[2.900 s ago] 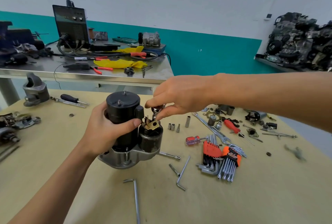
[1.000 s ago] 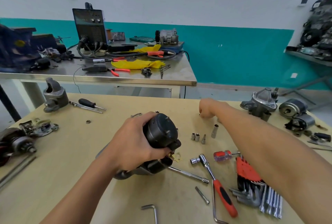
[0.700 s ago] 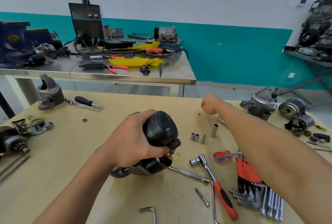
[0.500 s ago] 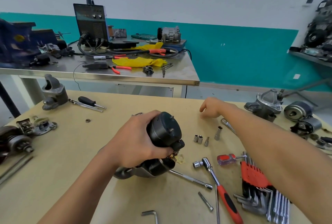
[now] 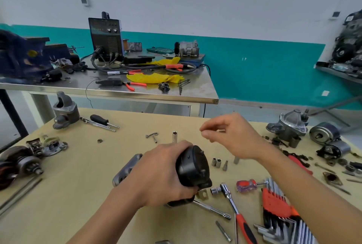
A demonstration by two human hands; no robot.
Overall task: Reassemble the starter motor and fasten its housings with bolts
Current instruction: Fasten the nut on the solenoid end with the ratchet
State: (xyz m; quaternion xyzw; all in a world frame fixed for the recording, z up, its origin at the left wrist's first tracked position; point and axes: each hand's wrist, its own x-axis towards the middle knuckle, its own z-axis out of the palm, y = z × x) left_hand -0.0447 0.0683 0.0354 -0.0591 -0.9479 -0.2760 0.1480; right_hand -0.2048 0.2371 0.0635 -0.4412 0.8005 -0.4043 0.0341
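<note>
The starter motor lies tilted on the wooden table, its black end cap facing up and right and its grey aluminium nose housing to the left. My left hand grips the black body from above. My right hand hovers over the table behind the motor, thumb and forefinger pinched together on something too small to make out. A red-handled ratchet with a socket lies just right of the motor.
Loose sockets and a tall socket stand near the motor. An extension bar, an orange hex key set and a small screwdriver lie front right. Other starter parts sit far right, an armature far left.
My right hand has lifted off the far part of the table and drawn back toward the motor with its fingertips pinched. My left hand keeps the laid-over motor in its grip.
</note>
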